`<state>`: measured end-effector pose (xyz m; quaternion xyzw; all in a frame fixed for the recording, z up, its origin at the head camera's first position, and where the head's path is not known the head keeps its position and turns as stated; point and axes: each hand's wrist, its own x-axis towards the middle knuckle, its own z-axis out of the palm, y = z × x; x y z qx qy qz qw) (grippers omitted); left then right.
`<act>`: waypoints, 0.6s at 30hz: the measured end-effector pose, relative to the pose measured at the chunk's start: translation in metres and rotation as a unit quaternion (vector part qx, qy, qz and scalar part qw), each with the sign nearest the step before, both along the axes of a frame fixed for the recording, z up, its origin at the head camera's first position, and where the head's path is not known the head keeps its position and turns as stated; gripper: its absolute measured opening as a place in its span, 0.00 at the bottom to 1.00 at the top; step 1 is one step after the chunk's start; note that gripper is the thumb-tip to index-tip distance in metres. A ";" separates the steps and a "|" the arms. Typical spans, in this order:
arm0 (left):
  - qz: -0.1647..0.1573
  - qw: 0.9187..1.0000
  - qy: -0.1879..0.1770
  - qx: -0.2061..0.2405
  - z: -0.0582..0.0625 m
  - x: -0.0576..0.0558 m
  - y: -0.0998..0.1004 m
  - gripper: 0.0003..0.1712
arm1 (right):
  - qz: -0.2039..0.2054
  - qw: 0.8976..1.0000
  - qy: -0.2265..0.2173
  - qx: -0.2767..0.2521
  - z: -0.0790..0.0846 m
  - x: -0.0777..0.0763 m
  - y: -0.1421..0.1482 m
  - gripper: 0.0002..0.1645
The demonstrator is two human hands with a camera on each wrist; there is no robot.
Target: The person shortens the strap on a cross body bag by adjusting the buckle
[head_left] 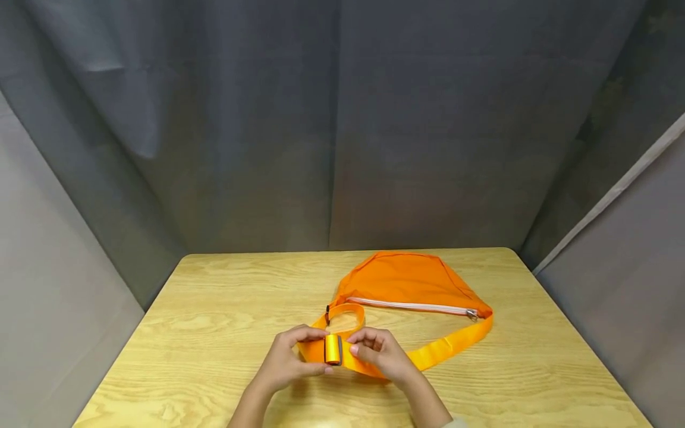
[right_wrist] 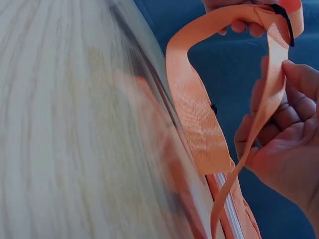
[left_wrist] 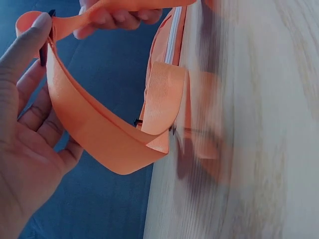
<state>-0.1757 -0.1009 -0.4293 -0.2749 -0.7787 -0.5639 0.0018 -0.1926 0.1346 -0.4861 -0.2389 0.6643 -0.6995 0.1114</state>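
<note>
Left hand (head_left: 289, 356) has the dark tri-glide slider (head_left: 339, 351) pinched by its edges between thumb and fingers, while the right hand (head_left: 389, 358) pinches the orange webbing strap (head_left: 446, 349) just beside it. The orange zippered waist bag (head_left: 409, 279) lies on the wood-grain table (head_left: 225, 297), beyond the hands and off to the right. I'd grip only the slider's frame (squeeze the webbing too and it'll probably bind) and work slack through in small bits. Flat webbing matters as well; a twist would likely jam the slot.
</note>
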 end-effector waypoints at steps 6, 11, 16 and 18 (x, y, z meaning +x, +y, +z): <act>0.005 1.000 -0.008 -0.008 0.001 0.001 0.001 0.28 | -0.004 1.000 0.013 0.025 -0.009 0.000 0.008 0.11; 0.012 1.000 -0.023 -0.009 0.000 0.003 0.000 0.28 | -0.002 1.000 -0.001 0.000 -0.009 0.003 0.008 0.14; 0.007 1.000 -0.019 -0.001 -0.001 0.003 0.001 0.27 | -0.005 0.999 -0.013 -0.037 -0.004 0.006 0.000 0.15; 0.004 1.000 -0.016 0.000 -0.001 0.003 0.002 0.26 | -0.010 0.999 -0.017 -0.040 -0.004 0.007 -0.002 0.15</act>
